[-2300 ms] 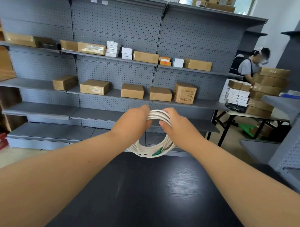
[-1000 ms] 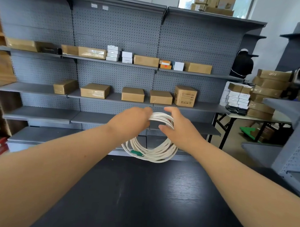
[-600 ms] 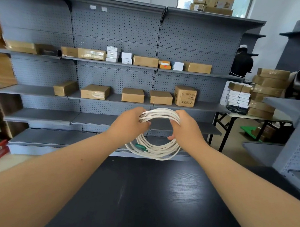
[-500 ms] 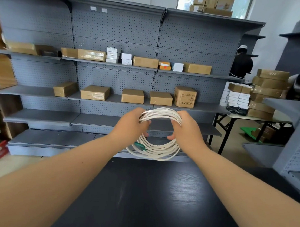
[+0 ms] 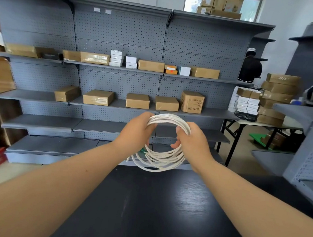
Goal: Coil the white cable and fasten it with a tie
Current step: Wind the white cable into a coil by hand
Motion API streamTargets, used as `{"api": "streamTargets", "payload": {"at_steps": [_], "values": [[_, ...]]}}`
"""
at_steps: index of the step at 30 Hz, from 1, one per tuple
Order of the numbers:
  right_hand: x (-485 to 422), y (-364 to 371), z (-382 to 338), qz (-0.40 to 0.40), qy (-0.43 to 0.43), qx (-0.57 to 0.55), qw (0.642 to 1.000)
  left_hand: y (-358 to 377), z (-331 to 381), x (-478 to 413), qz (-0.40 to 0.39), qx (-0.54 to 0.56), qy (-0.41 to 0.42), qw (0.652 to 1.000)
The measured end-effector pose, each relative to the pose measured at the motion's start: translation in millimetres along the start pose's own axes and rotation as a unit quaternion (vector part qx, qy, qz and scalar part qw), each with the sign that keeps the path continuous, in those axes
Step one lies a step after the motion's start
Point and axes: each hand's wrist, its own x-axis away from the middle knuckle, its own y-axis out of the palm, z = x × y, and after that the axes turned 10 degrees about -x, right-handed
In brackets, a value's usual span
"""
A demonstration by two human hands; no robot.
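Two hands closed on one coil

Nearest the camera a black table [image 5: 153,204] is seen, and both bare forearms are stretched out above it. Over its far edge the cable [image 5: 159,158] is held up in the air as a round coil of several loops, clear of the tabletop. The upper left of the coil is gripped by the left hand [image 5: 135,133], its fingers curled round the bundled strands. The upper right is gripped the same way by the right hand [image 5: 193,141], with the thumb tucked inside the ring. The lower loops are left hanging loose and slightly spread. A green plug [image 5: 143,151] is seen among the strands just under the left hand. Behind, grey shelves [image 5: 122,29] are lined with brown and white boxes [image 5: 137,100]. At far right more cartons [image 5: 278,99] are stacked on a folding table, and a person [image 5: 250,68] in dark clothing is partly hidden by the shelving
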Motion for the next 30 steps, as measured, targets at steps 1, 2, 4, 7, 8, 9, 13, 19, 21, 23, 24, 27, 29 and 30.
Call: {"api": "streamTargets", "payload": {"at_steps": [1, 2, 4, 7, 8, 9, 13, 19, 21, 23, 24, 27, 29, 30], "values": [[-1.2, -1.4, -0.1, -0.015, 0.013, -0.002, 1.000, -1.3, -0.9, -0.4, 0.003, -0.023, 0.012, 1.000], [-1.9, -2.8, -1.1, -0.034, 0.029, -0.011, 0.999, -3.0, -1.8, -0.9, 0.006, -0.046, 0.025, 0.999], [-2.8, -5.3, -2.6, -0.069, 0.048, -0.012, 0.996, -8.0, -1.7, -2.1, 0.005, -0.082, 0.050, 0.995], [-2.7, -4.9, -5.8, -0.085, 0.030, 0.011, 0.996, -17.5, 1.7, -4.9, -0.012, -0.116, 0.071, 0.991], [-2.6, -4.0, -7.3, -0.081, 0.018, 0.014, 0.996, -20.3, 2.7, -6.6, -0.017, -0.122, 0.077, 0.989], [-2.9, -2.6, -8.5, -0.075, 0.007, 0.013, 0.997, -23.1, 3.6, -8.5, -0.022, -0.126, 0.081, 0.988], [-2.4, 1.1, -14.9, -0.056, -0.021, -0.005, 0.998, -31.0, 3.2, -16.1, -0.034, -0.128, 0.097, 0.986], [-2.6, 0.3, -24.5, -0.062, -0.052, 0.110, 0.991, -38.1, 4.0, -17.0, -0.049, -0.135, 0.103, 0.984], [-3.2, 0.5, -24.7, -0.074, -0.025, 0.102, 0.992, -38.8, 5.1, -16.8, -0.061, -0.134, 0.107, 0.983], [-2.5, 2.2, -25.0, -0.106, 0.011, 0.057, 0.993, -40.1, 5.3, -17.4, -0.071, -0.130, 0.107, 0.983], [-2.3, 3.2, -24.2, -0.117, 0.022, 0.043, 0.992, -40.9, 5.2, -17.5, -0.075, -0.130, 0.107, 0.983], [0.1, 8.0, -19.6, -0.112, 0.008, 0.060, 0.992, -40.8, 3.5, -17.4, -0.097, -0.123, 0.094, 0.983], [1.8, 10.7, -16.7, -0.094, -0.019, 0.099, 0.990, -39.2, 2.4, -16.3, -0.108, -0.101, 0.078, 0.986], [1.8, 11.5, -15.8, -0.088, -0.035, 0.119, 0.988, -38.8, 2.5, -15.5, -0.109, -0.091, 0.074, 0.987]]}}
